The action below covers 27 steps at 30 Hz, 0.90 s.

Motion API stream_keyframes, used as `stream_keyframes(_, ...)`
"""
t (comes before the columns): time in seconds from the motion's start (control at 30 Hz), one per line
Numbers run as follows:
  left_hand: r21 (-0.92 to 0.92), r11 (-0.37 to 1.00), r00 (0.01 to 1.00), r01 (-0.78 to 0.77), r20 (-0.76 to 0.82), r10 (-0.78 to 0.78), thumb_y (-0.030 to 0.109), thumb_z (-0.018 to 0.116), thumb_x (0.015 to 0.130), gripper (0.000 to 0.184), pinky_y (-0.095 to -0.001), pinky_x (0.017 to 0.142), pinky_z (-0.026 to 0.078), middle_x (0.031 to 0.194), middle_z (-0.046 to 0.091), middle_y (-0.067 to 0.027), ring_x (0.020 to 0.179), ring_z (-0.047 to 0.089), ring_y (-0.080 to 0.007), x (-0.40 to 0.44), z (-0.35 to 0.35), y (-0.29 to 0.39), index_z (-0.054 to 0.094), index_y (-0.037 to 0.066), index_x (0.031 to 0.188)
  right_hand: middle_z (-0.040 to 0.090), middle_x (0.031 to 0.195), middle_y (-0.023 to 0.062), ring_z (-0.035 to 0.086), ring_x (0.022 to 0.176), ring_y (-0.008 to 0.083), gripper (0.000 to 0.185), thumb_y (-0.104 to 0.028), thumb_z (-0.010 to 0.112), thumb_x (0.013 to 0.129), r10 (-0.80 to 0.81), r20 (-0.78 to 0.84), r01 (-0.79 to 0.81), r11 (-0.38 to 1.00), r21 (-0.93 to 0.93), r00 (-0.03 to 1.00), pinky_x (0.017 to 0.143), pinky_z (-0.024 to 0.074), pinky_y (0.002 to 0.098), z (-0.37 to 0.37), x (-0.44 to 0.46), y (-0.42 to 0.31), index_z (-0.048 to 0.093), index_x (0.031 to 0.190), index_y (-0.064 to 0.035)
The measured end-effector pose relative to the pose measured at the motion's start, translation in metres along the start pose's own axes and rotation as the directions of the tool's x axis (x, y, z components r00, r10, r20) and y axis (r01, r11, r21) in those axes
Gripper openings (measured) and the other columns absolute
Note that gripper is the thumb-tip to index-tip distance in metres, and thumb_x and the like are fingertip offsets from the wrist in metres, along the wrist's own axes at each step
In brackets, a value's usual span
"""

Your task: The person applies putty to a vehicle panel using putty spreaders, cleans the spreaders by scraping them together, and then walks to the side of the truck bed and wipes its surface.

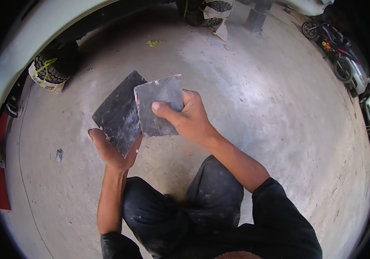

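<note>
My left hand (109,149) holds a dark, flat rectangular plate (118,114) from below, its thumb at the lower left edge. White smears mark the lower right of this plate's face. In my right hand (185,113) is a second, greyer flat plate (161,93), gripped at its right side with the thumb lying across its face. The grey plate's left edge overlaps the dark plate's right edge. Pale, chipped material lines the grey plate's edges. The fingers behind both plates are mostly hidden.
Around me is a concrete floor (219,142). A vehicle's pale body edge (25,56) curves over the upper left, above a tyre (51,67) with paper around it. Motorcycles (342,64) stand along the right. A small scrap (59,155) lies at left, yellow strands (155,43) farther ahead.
</note>
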State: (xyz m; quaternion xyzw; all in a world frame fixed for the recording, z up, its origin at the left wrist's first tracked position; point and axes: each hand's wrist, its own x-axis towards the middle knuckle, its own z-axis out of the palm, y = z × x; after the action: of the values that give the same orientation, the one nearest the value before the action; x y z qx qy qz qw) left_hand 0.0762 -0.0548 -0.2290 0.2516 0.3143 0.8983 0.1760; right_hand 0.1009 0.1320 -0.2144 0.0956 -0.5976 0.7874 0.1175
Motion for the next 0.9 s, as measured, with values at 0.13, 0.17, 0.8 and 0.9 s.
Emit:
stream_keyframes(0.13,0.201,0.974,0.975,-0.106,-0.172,0.141,0.065,0.053,0.096,0.080,-0.0493,0.112,0.038,0.146,0.052,-0.0134,0.129,0.054,-0.0283,0.000,0.006,-0.005,0.043,0.004,0.147,0.070,0.080,0.0043,0.063,0.076,0.0047,0.022,-0.016,0.070,0.093,0.180,0.029,-0.165,0.947,-0.277,0.983,0.065,0.0522,0.0254,0.002,-0.010,-0.003,0.071,0.097,0.0054)
stream_keyframes(0.17,0.224,0.968,0.966,-0.112,-0.203,0.159,0.062,0.050,0.098,0.076,-0.0487,0.112,0.039,0.145,0.052,-0.0132,0.129,0.054,-0.0281,0.001,0.004,-0.003,0.045,0.004,0.146,0.071,0.083,0.0034,0.064,0.076,0.0047,0.020,-0.015,0.070,0.093,0.116,0.122,-0.075,0.951,-0.299,0.986,0.065,0.0524,0.0251,0.003,-0.012,0.009,0.071,0.100,0.0046)
stream_keyframes(0.8,0.278,0.946,0.944,-0.164,-0.235,0.233,0.076,0.055,0.088,0.097,-0.0476,0.110,0.044,0.143,0.053,-0.0187,0.128,0.056,-0.0327,-0.005,0.001,-0.011,0.044,-0.001,0.146,0.072,0.092,0.0018,0.063,0.089,0.0068,0.021,-0.015,0.074,0.092,0.122,0.117,-0.116,0.991,-0.063,0.986,0.080,0.0507,0.0256,0.004,-0.007,0.002,0.070,0.104,0.0025)
stream_keyframes(0.9,0.371,0.928,0.981,-0.022,-0.171,0.092,0.076,0.057,0.087,0.096,-0.0481,0.107,0.046,0.141,0.054,-0.0198,0.127,0.057,-0.0336,-0.005,0.001,0.002,0.044,0.000,0.146,0.072,0.092,0.0023,0.064,0.087,0.0063,0.021,-0.014,0.074,0.092,0.080,0.366,0.053,0.939,-0.339,0.927,0.077,0.0526,0.0251,0.019,-0.024,0.006,0.071,0.105,0.0023)
